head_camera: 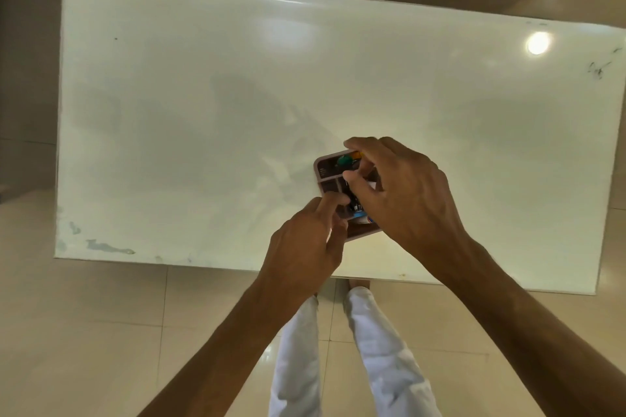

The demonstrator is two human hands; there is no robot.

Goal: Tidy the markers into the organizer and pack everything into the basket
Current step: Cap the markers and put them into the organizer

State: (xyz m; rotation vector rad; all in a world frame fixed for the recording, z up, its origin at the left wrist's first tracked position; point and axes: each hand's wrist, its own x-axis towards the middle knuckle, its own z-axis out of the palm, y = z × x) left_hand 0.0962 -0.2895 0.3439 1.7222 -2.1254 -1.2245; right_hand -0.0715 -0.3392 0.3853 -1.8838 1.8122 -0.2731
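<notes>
Both hands (355, 210) over the organizer (327, 176) on white table (169, 112).

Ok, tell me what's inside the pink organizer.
The pink compartmented plastic organizer shows green and orange marker caps in its far compartment. The right hand and left hand cover the rest.

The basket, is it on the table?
No, the white table shows only the pink organizer under the left hand and right hand.
</notes>
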